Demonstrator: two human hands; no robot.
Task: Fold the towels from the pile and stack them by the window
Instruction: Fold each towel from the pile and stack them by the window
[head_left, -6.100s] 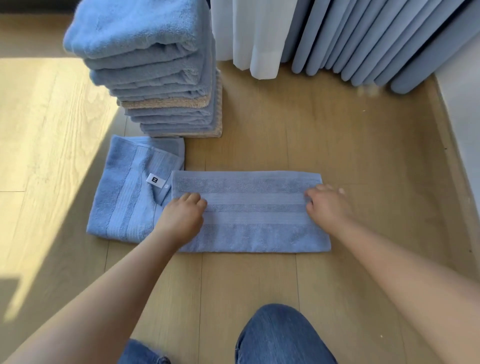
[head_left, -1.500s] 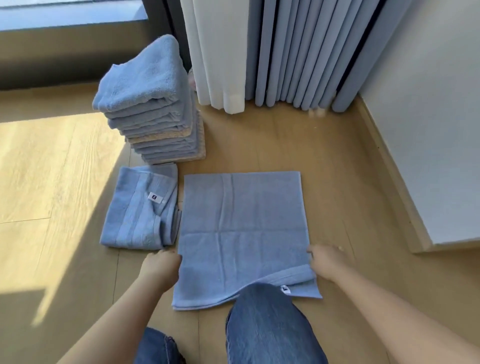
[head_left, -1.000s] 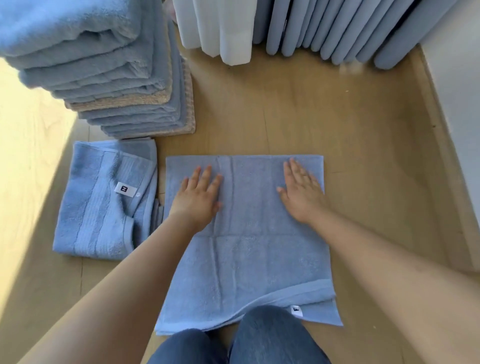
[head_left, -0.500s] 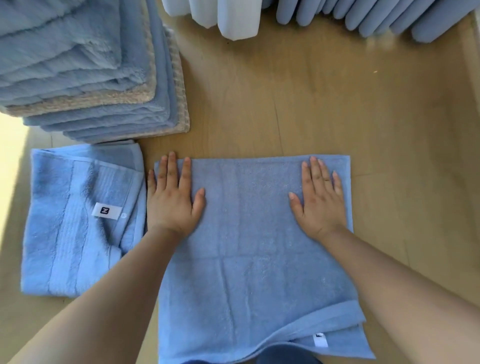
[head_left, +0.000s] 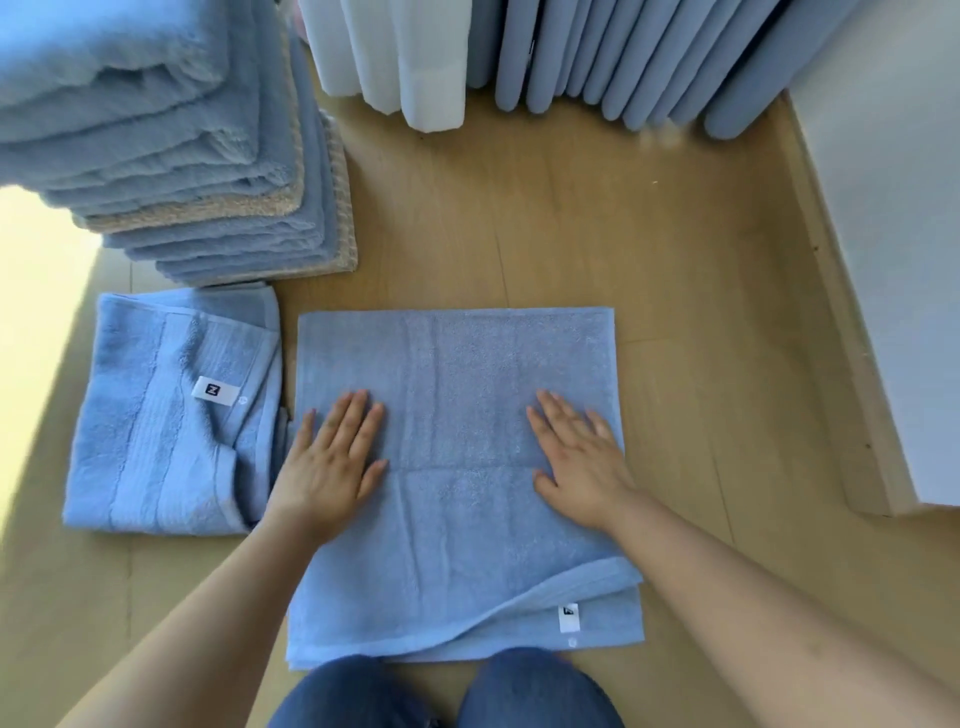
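Left hand (head_left: 330, 467) and right hand (head_left: 582, 460), fingers straight, are pressing flat on one spread towel (head_left: 467, 364); one folded towel (head_left: 156, 447) and one stack (head_left: 182, 182) are lying alongside.

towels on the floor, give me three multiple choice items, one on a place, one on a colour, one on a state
1. Where does the folded towel with the white label lie relative to the spread towel?
A. on top of it
B. to its left
C. to its right

2. Which colour besides blue shows in the stack of folded towels?
A. red
B. green
C. beige

3. How are the left hand and right hand?
A. flat on the spread towel
B. pinching its corners
C. lifted off it

Answers:
1 B, it lies beside the spread towel's left edge.
2 C, beige layers sit between the blue ones.
3 A, both palms lie on it with straight fingers.
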